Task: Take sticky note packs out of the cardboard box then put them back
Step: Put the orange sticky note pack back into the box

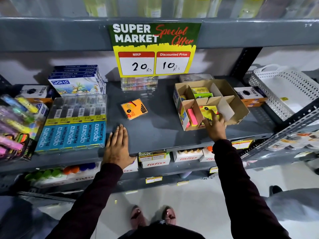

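Observation:
A cardboard box (pixel 240 107) with card dividers stands on the grey shelf (pixel 155 131) at the right. Inside it are a pink pack (pixel 192 116), a yellow pack (pixel 208 110) and a green-yellow pack (pixel 201 93) further back. An orange sticky note pack (pixel 134 109) lies alone on the shelf, left of the box. My right hand (pixel 214 126) reaches into the box's front middle compartment, fingers on the yellow pack; whether it grips the pack I cannot tell. My left hand (pixel 117 145) rests flat and open on the shelf's front edge.
Blue Apsara pencil boxes (pixel 72 133) and Doms boxes (pixel 77 81) fill the shelf's left. A price sign (pixel 153 49) hangs overhead, clear cases (pixel 139 83) beneath it. A white perforated basket (pixel 283 90) stands at the right. Lower shelves hold Fitfizz cartons (pixel 155 163).

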A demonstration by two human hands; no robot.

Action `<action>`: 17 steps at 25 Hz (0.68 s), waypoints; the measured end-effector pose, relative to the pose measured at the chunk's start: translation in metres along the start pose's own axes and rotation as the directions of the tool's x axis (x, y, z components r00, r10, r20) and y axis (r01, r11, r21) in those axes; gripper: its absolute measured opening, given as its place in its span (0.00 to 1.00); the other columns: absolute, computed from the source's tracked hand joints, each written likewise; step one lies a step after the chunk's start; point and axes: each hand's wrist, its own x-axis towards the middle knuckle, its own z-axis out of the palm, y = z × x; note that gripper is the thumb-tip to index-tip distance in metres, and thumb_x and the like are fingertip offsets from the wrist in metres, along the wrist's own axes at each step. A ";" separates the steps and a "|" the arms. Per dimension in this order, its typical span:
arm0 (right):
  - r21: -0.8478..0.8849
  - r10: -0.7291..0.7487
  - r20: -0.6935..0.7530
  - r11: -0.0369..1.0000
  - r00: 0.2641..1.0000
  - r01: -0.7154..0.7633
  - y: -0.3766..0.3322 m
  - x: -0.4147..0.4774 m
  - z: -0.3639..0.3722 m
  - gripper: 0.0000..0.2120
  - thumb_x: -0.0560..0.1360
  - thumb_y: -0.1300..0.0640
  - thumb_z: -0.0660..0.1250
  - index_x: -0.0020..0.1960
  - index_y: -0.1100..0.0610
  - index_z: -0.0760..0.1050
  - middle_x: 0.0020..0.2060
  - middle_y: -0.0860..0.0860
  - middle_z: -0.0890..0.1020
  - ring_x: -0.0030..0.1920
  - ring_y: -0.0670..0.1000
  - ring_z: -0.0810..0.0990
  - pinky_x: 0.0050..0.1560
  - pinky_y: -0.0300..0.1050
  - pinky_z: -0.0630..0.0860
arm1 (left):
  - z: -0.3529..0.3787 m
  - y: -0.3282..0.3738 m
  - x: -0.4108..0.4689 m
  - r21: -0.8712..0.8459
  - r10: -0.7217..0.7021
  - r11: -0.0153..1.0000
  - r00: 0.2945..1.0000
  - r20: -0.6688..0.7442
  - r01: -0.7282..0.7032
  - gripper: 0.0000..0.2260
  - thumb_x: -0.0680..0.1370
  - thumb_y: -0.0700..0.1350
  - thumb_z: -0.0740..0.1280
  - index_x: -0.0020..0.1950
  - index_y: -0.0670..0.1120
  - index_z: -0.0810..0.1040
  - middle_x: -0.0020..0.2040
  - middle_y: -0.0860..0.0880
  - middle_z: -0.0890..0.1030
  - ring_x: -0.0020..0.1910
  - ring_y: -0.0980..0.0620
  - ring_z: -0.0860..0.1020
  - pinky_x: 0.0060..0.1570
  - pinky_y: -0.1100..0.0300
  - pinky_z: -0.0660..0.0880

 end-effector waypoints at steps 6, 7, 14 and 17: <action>-0.039 -0.049 0.007 0.998 0.999 0.049 -0.011 -0.005 -0.010 0.24 0.83 0.52 0.55 0.76 0.60 0.60 0.76 0.62 0.59 0.77 0.64 0.54 0.76 0.58 0.55 | -0.001 0.000 0.000 -0.002 0.000 1.000 1.000 0.015 0.000 0.54 0.62 0.65 0.73 0.75 0.37 0.50 0.77 0.38 0.54 0.76 0.42 0.55 0.74 0.48 0.50; -0.033 -0.058 -0.050 0.998 0.997 0.056 -0.021 -0.007 -0.014 0.23 0.83 0.52 0.55 0.75 0.61 0.61 0.75 0.62 0.60 0.76 0.63 0.55 0.76 0.58 0.56 | -0.001 0.000 -0.001 -0.004 -0.001 1.000 1.000 0.013 0.001 0.54 0.63 0.64 0.73 0.75 0.37 0.50 0.77 0.38 0.54 0.76 0.42 0.54 0.74 0.48 0.50; 0.195 -0.346 -0.063 0.916 0.936 0.352 -0.136 -0.043 0.033 0.20 0.80 0.51 0.62 0.67 0.63 0.71 0.64 0.63 0.74 0.65 0.61 0.72 0.60 0.47 0.68 | -0.006 0.002 0.000 -0.031 -0.017 0.999 0.999 0.032 0.018 0.52 0.65 0.64 0.69 0.75 0.38 0.45 0.78 0.40 0.50 0.77 0.44 0.52 0.75 0.49 0.50; 0.161 -0.320 0.257 0.945 0.912 0.286 -0.159 -0.040 0.080 0.28 0.76 0.46 0.67 0.69 0.63 0.68 0.66 0.62 0.71 0.68 0.62 0.69 0.67 0.49 0.68 | -0.004 0.001 0.000 -0.049 -0.027 0.998 1.000 0.000 0.027 0.50 0.68 0.63 0.68 0.75 0.39 0.45 0.78 0.41 0.49 0.77 0.45 0.51 0.75 0.49 0.49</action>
